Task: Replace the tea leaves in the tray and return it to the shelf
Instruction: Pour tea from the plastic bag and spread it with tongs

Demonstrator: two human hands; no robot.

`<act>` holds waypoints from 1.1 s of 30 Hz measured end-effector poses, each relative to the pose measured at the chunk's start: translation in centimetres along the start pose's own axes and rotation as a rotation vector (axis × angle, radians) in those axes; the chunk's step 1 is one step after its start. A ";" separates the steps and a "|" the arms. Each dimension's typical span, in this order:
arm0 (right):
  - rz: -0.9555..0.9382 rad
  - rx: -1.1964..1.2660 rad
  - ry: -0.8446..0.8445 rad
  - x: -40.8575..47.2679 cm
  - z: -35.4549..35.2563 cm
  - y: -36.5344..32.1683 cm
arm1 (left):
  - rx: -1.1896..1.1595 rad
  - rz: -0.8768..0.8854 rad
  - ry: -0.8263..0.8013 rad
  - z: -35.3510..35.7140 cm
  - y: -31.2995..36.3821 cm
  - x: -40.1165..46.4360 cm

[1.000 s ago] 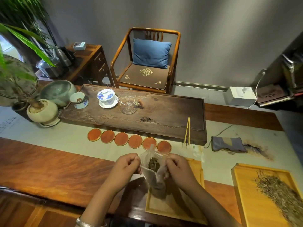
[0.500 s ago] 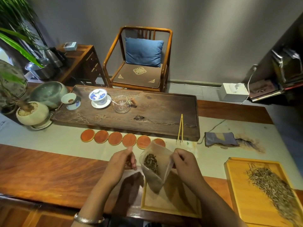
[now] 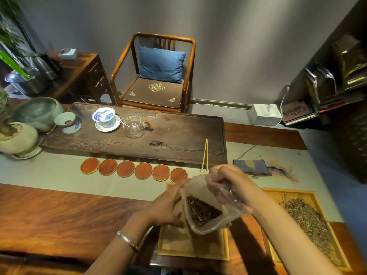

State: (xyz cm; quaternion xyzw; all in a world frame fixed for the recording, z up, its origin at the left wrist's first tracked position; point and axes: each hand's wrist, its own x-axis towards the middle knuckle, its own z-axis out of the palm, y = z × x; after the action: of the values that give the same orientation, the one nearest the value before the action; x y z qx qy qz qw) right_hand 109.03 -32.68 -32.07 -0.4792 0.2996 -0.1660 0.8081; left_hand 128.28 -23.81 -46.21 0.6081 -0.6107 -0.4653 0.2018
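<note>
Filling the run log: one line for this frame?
right hand: grips bag | left hand: steadies bag | tray: empty, below

bag (image 3: 206, 211) over near tray (image 3: 190, 247) | leaf-filled tray (image 3: 337, 253) right | coasters (image 3: 135, 170) behind

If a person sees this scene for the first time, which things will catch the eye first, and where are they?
Near the bottom centre, the right hand grips a clear plastic bag of dark tea leaves over an empty yellow tray, with the left hand at its side. A second tray of pale leaves lies on the right, and six round orange coasters line up before the dark tea board.
</note>
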 end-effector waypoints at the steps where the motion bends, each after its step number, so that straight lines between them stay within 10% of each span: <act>1: 0.015 0.123 -0.054 0.0 -0.3 -0.3 | -0.031 0.019 0.011 0.3 0.6 0.3; 6: 0.033 0.350 -0.123 0.3 -1.6 0.2 | -0.253 -0.042 -0.064 2.6 1.9 -0.5; 14: 0.135 0.262 0.398 -0.6 -4.4 6.8 | -0.487 -0.127 -0.050 5.1 0.6 -4.5; 21: 0.383 0.185 0.355 -3.6 -4.4 15.5 | -0.484 -0.147 0.018 5.2 -0.8 -6.8; 33: 0.254 -0.342 0.200 -7.4 -3.1 21.0 | -0.581 -0.258 -0.138 6.3 -1.4 -8.9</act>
State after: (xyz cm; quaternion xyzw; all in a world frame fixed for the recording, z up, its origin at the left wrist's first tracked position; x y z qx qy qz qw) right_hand 100.94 -20.47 -49.09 -0.5487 0.4599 -0.0566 0.6959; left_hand 125.55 -13.26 -47.53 0.5645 -0.3827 -0.6819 0.2643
